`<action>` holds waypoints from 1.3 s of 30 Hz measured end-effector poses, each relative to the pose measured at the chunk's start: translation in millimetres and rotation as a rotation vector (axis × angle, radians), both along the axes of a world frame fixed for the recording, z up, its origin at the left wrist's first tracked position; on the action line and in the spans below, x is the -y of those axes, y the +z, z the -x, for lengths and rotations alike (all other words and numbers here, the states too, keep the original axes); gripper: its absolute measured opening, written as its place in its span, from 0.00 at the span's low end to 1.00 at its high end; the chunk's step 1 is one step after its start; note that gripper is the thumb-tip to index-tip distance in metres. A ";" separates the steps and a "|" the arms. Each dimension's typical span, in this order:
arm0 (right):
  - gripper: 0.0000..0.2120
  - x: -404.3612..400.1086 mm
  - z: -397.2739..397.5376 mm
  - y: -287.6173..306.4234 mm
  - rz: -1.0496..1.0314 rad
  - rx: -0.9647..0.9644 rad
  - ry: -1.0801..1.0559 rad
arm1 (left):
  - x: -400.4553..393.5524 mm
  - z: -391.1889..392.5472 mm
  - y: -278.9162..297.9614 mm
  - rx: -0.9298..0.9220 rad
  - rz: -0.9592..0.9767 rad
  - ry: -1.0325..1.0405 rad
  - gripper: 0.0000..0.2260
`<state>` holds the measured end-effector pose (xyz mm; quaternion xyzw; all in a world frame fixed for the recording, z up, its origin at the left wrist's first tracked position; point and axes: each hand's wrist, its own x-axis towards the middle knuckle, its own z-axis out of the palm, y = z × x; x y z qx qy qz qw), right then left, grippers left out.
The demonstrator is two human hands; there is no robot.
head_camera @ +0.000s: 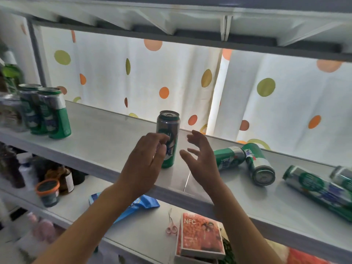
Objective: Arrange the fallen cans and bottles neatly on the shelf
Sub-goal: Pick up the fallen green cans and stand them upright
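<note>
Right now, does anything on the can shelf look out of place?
Yes. Four cans lie on their sides at the right: two touching, two more near the edge. The middle can stands upright, as do the left cans.

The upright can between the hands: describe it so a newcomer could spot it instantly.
Find the white shelf in front of the dotted curtain. Near its middle one green can stands alone, just beyond the open left hand and right hand. The cans to its right lie fallen; the other upright ones cluster at the far left.
</note>
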<state>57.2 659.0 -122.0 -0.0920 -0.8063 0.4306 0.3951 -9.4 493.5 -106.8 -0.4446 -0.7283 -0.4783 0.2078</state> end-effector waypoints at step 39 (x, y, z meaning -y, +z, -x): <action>0.15 -80.1 -105.6 -17.8 -0.092 -0.019 -0.509 | -137.8 -28.8 -38.1 0.212 0.081 0.030 0.33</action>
